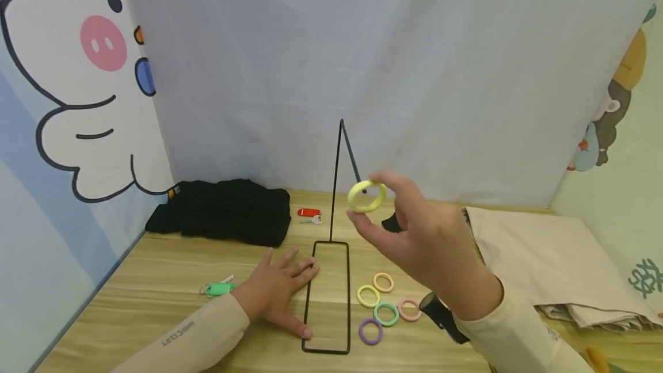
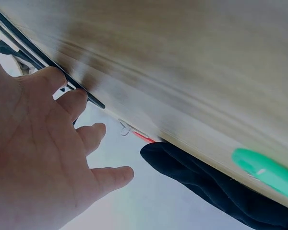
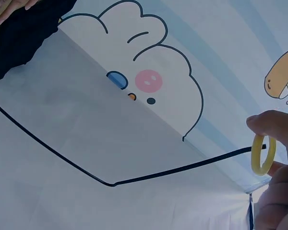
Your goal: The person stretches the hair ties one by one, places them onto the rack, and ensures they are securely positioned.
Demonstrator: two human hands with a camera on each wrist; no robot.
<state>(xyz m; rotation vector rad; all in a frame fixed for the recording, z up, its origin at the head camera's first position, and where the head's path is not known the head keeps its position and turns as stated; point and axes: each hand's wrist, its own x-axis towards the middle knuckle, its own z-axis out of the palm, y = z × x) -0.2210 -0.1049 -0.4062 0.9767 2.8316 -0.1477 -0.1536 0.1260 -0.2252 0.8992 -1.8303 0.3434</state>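
Note:
My right hand point(image 1: 430, 235) pinches a pale yellow ring point(image 1: 352, 199) between thumb and forefinger, held up off the table. The ring is at the end of the slanting arm of a black wire stand point(image 1: 335, 183), and the arm's tip shows inside the ring's opening. In the right wrist view, the yellow ring point(image 3: 255, 163) stands on edge by the tip of the black wire arm point(image 3: 192, 166). My left hand point(image 1: 282, 284) lies spread on the table, thumb and fingertips over the left bar of the stand's rectangular base point(image 1: 349, 298).
Right of the base lie several rings: yellow point(image 1: 359, 302), orange point(image 1: 383, 274), green point(image 1: 377, 320), pink point(image 1: 402, 315) and purple point(image 1: 361, 338). A green key tag point(image 1: 220, 289) is at left, a red tag point(image 1: 309, 212) with key behind. Black cloth point(image 1: 223, 214) and beige cloth point(image 1: 544, 258) flank them.

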